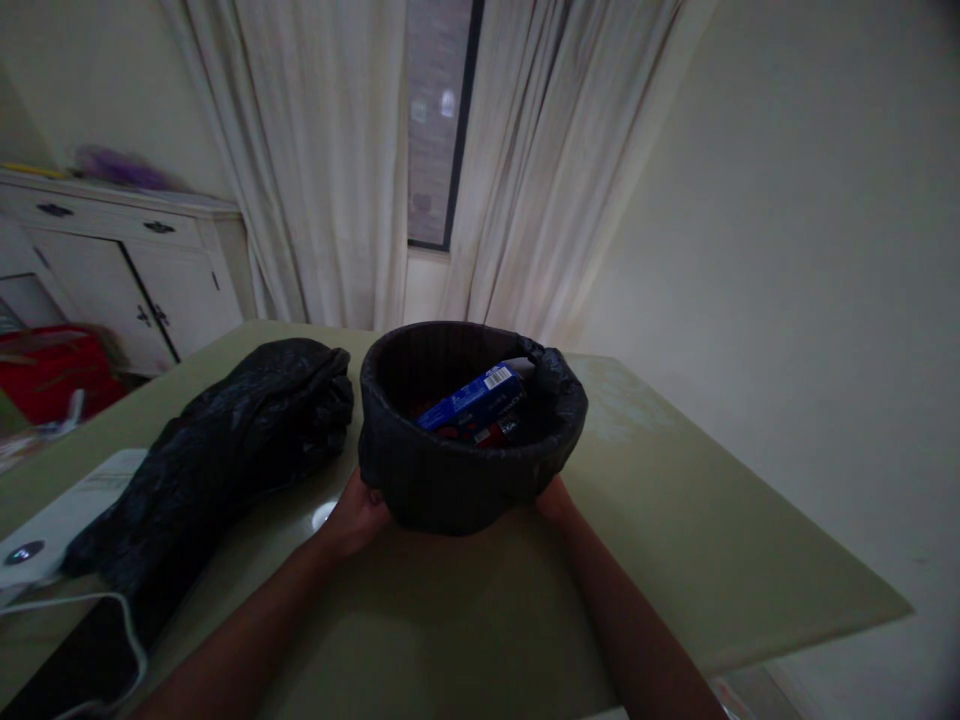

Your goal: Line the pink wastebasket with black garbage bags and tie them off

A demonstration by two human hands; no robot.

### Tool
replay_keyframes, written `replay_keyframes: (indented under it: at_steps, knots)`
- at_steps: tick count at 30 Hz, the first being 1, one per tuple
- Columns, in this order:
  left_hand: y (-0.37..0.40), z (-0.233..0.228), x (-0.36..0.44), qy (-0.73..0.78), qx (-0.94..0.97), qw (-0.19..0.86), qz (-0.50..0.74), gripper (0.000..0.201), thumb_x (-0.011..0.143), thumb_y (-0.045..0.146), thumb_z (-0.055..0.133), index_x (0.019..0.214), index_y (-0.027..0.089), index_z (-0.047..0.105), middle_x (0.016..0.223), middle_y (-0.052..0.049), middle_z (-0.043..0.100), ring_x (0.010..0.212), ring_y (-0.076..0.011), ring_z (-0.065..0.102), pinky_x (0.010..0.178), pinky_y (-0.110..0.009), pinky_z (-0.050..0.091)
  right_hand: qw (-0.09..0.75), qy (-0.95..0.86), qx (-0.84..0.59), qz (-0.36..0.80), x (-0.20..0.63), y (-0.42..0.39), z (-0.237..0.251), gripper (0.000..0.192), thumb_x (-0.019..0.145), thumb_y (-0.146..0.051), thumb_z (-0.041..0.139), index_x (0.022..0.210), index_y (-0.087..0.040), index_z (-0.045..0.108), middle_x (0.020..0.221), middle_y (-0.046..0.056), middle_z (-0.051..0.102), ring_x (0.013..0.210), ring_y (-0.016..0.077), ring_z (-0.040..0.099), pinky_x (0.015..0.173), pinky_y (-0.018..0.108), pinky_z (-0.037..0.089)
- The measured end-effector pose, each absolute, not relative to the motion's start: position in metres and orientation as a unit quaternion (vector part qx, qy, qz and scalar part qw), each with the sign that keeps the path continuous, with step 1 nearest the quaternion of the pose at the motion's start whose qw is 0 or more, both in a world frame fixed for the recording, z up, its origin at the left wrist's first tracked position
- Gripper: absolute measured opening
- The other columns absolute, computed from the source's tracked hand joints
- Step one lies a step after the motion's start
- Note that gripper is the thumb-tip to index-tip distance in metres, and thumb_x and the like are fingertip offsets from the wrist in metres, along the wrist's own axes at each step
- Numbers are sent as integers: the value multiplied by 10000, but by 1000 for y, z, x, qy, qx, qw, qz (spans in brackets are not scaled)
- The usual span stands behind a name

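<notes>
In the head view, a round trash bin (465, 490) lined with a black plastic bag stands in the middle of the table. The liner is folded over its rim and bunched into a knot (551, 370) at the right. Inside lie a blue box (472, 395) and some red packaging (495, 433). My left hand (361, 512) grips the bin low on its left side. On the opposite side my right hand (553, 500) holds it, with the fingers mostly hidden behind the liner. Left of the bin lies a crumpled black plastic bag (247, 420).
The pale green table (675, 480) has its far and right edges in view. A white power strip (82, 510) and a white cable (131, 630) lie at the left. Behind are curtains (330, 150), a white cabinet (120, 270) and a red bag-like item (56, 370).
</notes>
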State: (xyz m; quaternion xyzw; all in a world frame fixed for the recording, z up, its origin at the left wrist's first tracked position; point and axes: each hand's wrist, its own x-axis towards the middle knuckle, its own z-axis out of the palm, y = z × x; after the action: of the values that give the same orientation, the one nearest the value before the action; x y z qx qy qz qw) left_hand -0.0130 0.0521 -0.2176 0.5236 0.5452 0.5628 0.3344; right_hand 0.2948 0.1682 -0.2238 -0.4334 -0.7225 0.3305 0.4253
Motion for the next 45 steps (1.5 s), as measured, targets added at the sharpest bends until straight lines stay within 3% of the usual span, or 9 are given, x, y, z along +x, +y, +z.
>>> replay_keyframes:
  at_steps: [6,14,21,25,31,39,45]
  knots:
    - [53,-226,-15,535,517,335,579,893,677,878,792,1272,212,749,1367,-192,781,1283,-443,740,1123,-573,610,444,-706,-429,347,292,166,-225,585,853,-607,743,1268,-199,801,1449,188,736,1395,410,676,1225,510,512]
    - [54,-224,-16,528,547,319,566,950,679,894,797,1319,194,747,1419,-205,752,1377,-458,680,1227,-586,524,429,-713,-433,348,292,166,-223,594,848,-570,728,1323,-216,769,1492,175,713,1450,410,633,1255,494,473]
    - [56,-233,-18,525,540,317,577,893,700,802,842,1365,215,735,1415,-198,753,1374,-469,680,1209,-602,538,427,-716,-432,344,293,168,-227,602,897,-553,706,1349,-160,761,1502,206,698,1480,407,608,1283,486,440]
    - [56,-237,-19,517,533,336,580,931,674,839,854,1376,243,719,1441,-185,744,1396,-463,665,1216,-608,530,447,-709,-427,340,293,174,-235,660,839,-600,765,1357,-191,771,1521,196,687,1474,417,613,1280,528,461]
    - [57,-236,-18,484,539,362,587,1031,656,892,852,1399,196,689,1419,-212,740,1378,-460,677,1196,-636,545,449,-700,-421,361,297,179,-241,633,793,-677,784,1264,-256,832,1498,166,707,1459,443,623,1271,595,480]
    - [60,-250,-22,485,546,340,592,933,713,824,867,1387,206,678,1510,-228,689,1409,-469,656,1188,-638,551,485,-669,-415,380,298,182,-251,593,777,-628,847,1271,-302,825,1483,128,724,1473,422,602,1320,627,384]
    - [59,-244,-23,471,569,331,587,884,779,715,882,1451,204,617,1527,-218,675,1430,-458,642,1208,-646,527,508,-663,-395,382,295,181,-249,528,785,-548,878,1238,-278,839,1399,152,762,1403,428,645,1297,639,405]
